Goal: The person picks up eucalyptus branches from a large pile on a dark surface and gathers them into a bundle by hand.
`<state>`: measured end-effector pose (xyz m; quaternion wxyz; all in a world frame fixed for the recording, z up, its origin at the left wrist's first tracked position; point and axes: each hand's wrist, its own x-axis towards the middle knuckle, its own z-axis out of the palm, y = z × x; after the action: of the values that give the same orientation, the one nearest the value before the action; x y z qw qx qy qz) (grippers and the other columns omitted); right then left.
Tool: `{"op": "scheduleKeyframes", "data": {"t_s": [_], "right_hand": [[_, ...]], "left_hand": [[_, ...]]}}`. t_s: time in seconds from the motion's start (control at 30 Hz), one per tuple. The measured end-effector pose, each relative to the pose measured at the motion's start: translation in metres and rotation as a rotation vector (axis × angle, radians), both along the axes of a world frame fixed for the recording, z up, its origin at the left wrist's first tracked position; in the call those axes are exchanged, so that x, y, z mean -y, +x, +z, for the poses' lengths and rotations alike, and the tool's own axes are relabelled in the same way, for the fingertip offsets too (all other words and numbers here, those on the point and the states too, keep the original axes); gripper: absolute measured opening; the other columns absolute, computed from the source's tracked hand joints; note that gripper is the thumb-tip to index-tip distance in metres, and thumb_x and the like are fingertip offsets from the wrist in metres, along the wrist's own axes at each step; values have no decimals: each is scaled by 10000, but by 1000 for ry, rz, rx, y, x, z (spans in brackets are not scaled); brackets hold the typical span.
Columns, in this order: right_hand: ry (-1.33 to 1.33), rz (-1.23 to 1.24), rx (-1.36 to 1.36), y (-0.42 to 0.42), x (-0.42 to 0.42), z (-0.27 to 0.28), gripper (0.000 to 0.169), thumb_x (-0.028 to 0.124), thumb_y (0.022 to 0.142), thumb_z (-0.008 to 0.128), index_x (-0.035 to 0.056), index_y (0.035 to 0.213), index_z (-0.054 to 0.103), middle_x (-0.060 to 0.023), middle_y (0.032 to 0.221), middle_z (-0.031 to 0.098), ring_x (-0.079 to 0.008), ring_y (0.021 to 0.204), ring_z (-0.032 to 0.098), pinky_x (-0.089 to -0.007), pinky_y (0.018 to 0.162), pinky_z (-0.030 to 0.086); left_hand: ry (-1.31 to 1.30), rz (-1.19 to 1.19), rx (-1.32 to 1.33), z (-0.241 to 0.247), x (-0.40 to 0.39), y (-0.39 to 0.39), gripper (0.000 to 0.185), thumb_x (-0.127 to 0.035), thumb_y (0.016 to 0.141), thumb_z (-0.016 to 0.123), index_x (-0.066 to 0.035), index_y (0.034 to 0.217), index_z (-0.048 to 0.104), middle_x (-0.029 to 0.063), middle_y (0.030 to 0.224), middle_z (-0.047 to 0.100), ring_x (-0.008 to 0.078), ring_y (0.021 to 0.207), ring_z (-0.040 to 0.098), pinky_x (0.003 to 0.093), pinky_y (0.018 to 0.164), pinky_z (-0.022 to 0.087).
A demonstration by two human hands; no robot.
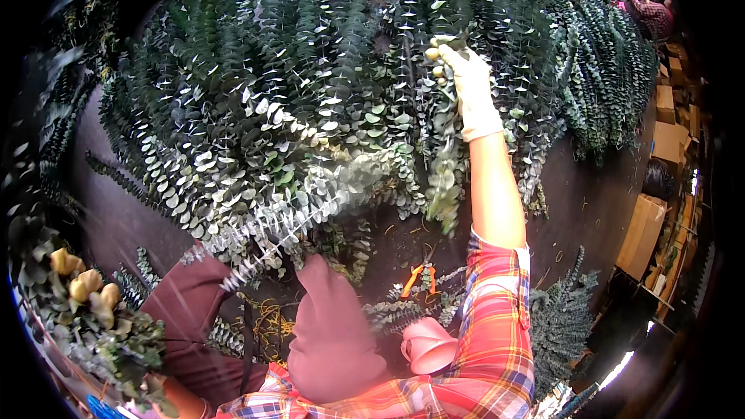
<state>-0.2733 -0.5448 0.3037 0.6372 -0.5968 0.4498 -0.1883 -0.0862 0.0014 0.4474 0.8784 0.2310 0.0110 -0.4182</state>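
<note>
My right hand [465, 84], in a pale glove with yellowish fingertips, reaches to the upper middle among eucalyptus stems [343, 58] spread before me. Its fingers are bent around a leafy stem [445, 186] that hangs down below the hand. At the lower left edge, my left hand [154, 387] is at the base of a leafy bunch [110, 337] and grips it; leaves cover most of its fingers. Yellowish bud-like pieces [87, 288] show in that bunch. Orange-handled scissors [420, 280] lie near my lap, above a pink cup-like container [428, 346].
Yellow rubber bands or ties [270, 323] lie by my legs. More eucalyptus [561, 326] lies at the lower right, and another pile [605, 70] at the upper right. Cardboard boxes [640, 235] line the right side. A person in a checked sleeve [655, 17] is at the far upper right.
</note>
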Motion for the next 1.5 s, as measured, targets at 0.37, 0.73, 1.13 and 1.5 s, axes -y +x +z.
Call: {"op": "scheduleKeyframes", "data": {"t_s": [0.37,0.73,1.13,1.5], "right_hand": [[-581,319,-480,-49,12,-137,166,168,715,721,41,819,701,-3,658,626,-103,573,523,-276,553,415],[136,357,-80,-3,-40,36,246,92,844,641,12,1074,675,-59,930,712,-33,741,611,-151,575,419],[223,205,148,58,-144,52,178,120,798,709,6,934,720,-47,808,706,-65,647,604,-189,546,464],[502,-90,316,70,-220,52,205,177,747,746,35,885,694,-54,811,685,-167,662,628,-310,610,504]], "left_hand": [[98,-86,-148,-16,22,-31,873,-395,857,641,-77,1460,96,201,1422,350,383,1197,439,598,964,372],[78,-118,-155,-14,20,-42,943,-388,868,640,-79,1483,-6,221,1444,314,422,1201,432,650,981,353],[511,-33,35,-33,13,-95,627,-442,812,579,-38,1283,490,233,1245,560,355,1113,556,460,970,445],[558,-120,-236,-31,40,-124,160,-82,755,675,-47,910,652,55,860,672,176,794,650,319,788,544]]}}
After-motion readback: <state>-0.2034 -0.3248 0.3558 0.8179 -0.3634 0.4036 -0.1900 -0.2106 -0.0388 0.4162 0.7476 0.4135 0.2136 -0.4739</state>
